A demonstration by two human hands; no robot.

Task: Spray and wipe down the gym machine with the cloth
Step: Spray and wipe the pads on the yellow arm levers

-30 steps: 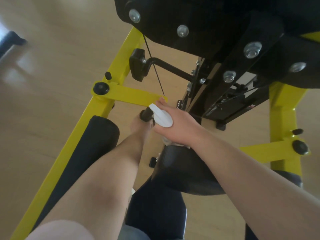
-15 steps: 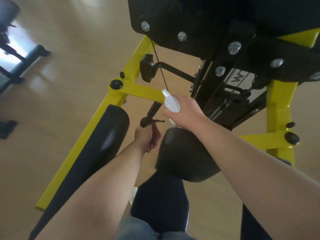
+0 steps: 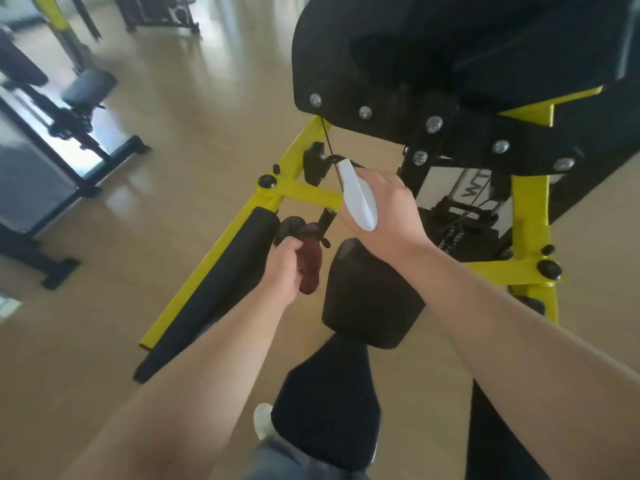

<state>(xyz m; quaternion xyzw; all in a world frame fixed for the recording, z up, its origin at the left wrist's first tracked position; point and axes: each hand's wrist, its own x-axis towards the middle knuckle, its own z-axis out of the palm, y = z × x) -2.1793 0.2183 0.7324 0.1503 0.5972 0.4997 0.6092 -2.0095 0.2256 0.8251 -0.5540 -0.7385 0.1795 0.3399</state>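
Since the earlier frames both hands have come up and back a little. The left hand (image 3: pixel 282 271) has left the small black lever (image 3: pixel 325 241) and is now curled round the dark red cloth (image 3: pixel 309 268), just left of the roller pad (image 3: pixel 370 303). The right hand (image 3: pixel 391 209) grips the white spray bottle (image 3: pixel 358 199) above that pad, with the nozzle pointing away, toward the thin cable (image 3: pixel 329 147).

I think the main risk is the direction of the spray. From this position the mist could go past the gym machine (image 3: pixel 304 194) and fall on the floor (image 3: pixel 207 98), which would become slippery, or it could wet the cable instead of the padding. The hanging end of the cloth may also catch on the lever beside the roller pad. The body of the bottle is hidden by the hand, so I cannot tell how full it is.

The floor is light, wood-coloured and glossy, with window light reflected on it. Far to the left of the roller pad stand other machines (image 3: pixel 79 109), dark and blurred.
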